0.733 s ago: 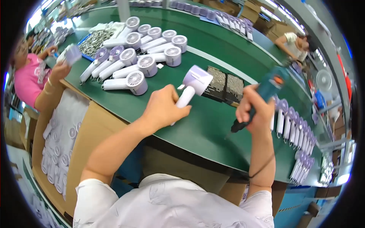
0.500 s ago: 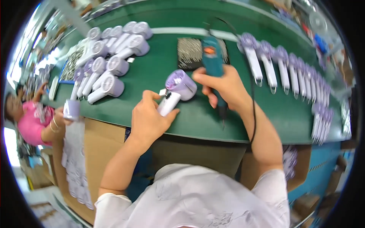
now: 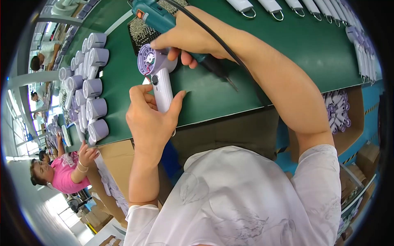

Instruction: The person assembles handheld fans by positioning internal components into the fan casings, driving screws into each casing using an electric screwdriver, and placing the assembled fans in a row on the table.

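Fan in left hand; screwdriver in right hand — middle hidden, rear end cut off

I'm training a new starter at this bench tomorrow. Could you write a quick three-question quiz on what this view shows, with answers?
1. Which hand holds the teal power tool?
2. True or false: the tool's thin bit is clear of the purple-and-white fan.
3. Choose one. The left hand is gripping:
A) the fan's white handle
B) a cardboard box
C) the black cable

Key
1. The right hand.
2. True; the bit points away from the fan.
3. A
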### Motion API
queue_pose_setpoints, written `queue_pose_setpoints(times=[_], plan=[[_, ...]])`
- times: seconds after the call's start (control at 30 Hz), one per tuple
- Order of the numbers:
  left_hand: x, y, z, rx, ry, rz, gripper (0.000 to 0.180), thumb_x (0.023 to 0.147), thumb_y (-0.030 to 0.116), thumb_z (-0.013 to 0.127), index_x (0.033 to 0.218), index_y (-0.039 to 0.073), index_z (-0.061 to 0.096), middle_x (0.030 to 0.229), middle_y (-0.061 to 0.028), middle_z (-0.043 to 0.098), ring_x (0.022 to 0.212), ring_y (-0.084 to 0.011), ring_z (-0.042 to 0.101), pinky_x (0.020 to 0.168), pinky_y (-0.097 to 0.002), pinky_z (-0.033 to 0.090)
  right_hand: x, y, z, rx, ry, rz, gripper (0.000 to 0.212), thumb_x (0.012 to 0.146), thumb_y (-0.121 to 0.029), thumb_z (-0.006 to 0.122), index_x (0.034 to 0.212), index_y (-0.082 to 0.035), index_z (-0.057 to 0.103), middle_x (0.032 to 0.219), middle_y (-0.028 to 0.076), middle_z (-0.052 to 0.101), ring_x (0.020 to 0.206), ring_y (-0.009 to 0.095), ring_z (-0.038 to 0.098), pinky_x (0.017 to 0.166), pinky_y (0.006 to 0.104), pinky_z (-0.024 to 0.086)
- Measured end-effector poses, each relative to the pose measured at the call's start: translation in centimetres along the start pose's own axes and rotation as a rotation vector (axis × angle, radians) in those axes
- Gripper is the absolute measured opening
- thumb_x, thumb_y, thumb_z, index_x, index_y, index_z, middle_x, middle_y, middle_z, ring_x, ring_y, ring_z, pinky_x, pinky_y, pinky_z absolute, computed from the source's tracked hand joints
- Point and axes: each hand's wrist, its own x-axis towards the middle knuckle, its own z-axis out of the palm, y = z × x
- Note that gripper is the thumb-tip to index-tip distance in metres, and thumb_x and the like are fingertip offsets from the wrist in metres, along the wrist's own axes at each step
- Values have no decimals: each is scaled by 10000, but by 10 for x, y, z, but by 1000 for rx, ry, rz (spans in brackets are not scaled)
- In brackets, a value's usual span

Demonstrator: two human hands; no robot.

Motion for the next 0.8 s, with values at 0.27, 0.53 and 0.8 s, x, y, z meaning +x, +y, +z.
queue_pose_setpoints(times=[0.27,0.53,0.8], plan=[[9,3,-1,-83,19,43,505,672,292,944,914,4,607,663,-53,616,535,-117,559,482,-268,438,12,1,-9,98,-43,59,301,863,-144,631,699,108,649,616,163,641,458,214,608,423,330,487],[101,-62,-16,-611,-283,347,647,731,68,857,1329,2,620,1292,-131,652,1114,-175,610,893,-312,514,10,-6,-5,80,-28,85,323,886,-160,681,714,112,653,627,145,639,452,202,589,409,320,481],[123,-78,-1,-698,-528,360,746,660,101,899,1332,-37,606,1279,-95,654,1100,-182,617,993,-338,464,22,7,-8,28,-71,94,380,919,-205,689,709,109,651,606,151,625,437,216,583,413,340,483]])
